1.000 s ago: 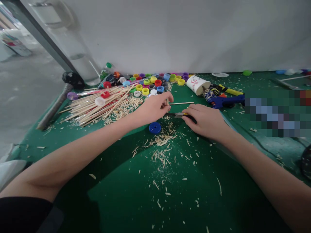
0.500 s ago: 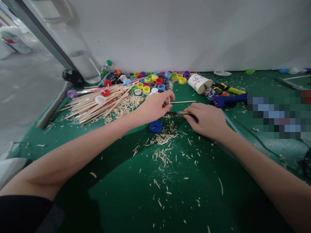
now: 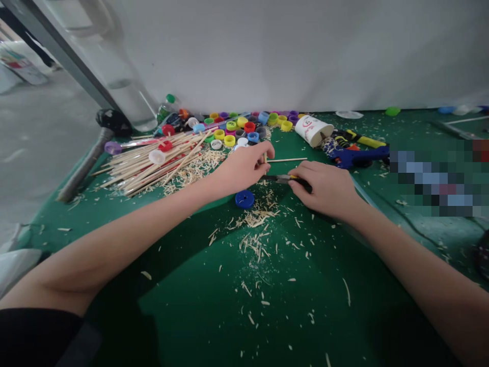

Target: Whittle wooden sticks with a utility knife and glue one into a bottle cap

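My left hand (image 3: 250, 162) is closed, its thumb and fingers pinching a short wooden stick (image 3: 265, 157) held roughly upright. In my closed right hand (image 3: 324, 186) is a knife (image 3: 281, 179) with a dark blade, a metal collar and a black-and-yellow handle. Its blade points left and reaches the lower end of the stick, under my left fingers; the exact contact is hidden. Just in front of my left hand, a blue bottle cap (image 3: 244, 199) with a hole in its middle lies on the green table. Another thin stick (image 3: 287, 160) lies behind the knife.
Wood shavings (image 3: 257, 218) are scattered over the green tabletop (image 3: 214, 306). To the left lie a pile of wooden sticks (image 3: 153, 160) and a hammer (image 3: 86, 165). Many coloured caps (image 3: 249, 127) sit along the wall. A tipped paper cup (image 3: 314, 131) and a blue glue gun (image 3: 357, 155) lie right.
Both hands, the stick and the knife hold almost the same positions. The view has shifted very slightly, and a dark leg-like shape has appeared at the far upper left.
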Motion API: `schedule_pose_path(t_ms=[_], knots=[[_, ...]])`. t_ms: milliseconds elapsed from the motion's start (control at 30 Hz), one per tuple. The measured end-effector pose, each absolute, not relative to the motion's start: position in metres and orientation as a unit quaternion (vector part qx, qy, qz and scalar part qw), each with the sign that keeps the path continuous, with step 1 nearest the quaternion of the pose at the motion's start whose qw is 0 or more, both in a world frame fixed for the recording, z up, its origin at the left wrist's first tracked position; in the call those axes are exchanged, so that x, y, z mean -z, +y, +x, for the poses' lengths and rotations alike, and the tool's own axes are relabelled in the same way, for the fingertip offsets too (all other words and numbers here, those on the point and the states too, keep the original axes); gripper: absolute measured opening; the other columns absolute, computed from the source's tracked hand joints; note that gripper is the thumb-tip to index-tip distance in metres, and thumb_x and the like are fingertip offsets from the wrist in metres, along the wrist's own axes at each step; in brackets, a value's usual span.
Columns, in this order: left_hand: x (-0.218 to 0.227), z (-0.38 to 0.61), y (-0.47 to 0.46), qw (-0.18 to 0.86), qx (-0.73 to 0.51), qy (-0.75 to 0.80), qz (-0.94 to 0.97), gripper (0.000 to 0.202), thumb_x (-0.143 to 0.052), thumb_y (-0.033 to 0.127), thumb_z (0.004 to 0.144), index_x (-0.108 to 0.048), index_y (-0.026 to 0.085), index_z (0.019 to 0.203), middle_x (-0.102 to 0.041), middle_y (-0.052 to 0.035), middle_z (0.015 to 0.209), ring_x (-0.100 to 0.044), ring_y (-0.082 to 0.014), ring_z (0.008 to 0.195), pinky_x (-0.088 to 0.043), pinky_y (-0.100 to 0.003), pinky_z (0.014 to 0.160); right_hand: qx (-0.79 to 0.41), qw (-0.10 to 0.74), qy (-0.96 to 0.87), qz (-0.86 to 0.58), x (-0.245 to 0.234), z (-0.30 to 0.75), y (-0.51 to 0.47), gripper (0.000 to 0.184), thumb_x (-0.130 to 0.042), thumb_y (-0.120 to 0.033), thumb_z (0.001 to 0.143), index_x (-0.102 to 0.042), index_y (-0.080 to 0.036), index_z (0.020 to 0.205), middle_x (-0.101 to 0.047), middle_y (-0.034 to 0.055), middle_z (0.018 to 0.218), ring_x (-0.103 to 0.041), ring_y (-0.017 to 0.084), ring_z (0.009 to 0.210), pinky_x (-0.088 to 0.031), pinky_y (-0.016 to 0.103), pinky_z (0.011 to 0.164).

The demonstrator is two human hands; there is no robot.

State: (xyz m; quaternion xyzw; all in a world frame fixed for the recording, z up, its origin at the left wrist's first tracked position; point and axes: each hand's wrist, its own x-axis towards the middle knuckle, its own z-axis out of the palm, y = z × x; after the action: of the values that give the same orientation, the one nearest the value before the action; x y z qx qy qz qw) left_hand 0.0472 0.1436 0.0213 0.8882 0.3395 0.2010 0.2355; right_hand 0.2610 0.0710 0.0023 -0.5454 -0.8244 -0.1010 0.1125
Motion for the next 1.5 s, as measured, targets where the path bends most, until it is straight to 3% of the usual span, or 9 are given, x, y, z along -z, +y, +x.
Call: schedule_pose_path(t_ms=[1500], knots=[[-0.0215,0.0474,0.1423,0.221,-0.202,0.335,0.893,0.020,-0.045,0.020,0.088,-0.054,0.021,0.106,-0.064,0.0001,0.078,-0.059,-0.0117,0.071,-0.041,-0.025,0.060,0.078,0.095,-0.828,-0.547,-0.0045,0.2630,0.0734,0.028,-0.043,-0.037,0.092,-0.065,-0.022,0.097,-0.071,0.0039,0.097,-0.063,0.022,0.087,-0.035,0.032,0.055]])
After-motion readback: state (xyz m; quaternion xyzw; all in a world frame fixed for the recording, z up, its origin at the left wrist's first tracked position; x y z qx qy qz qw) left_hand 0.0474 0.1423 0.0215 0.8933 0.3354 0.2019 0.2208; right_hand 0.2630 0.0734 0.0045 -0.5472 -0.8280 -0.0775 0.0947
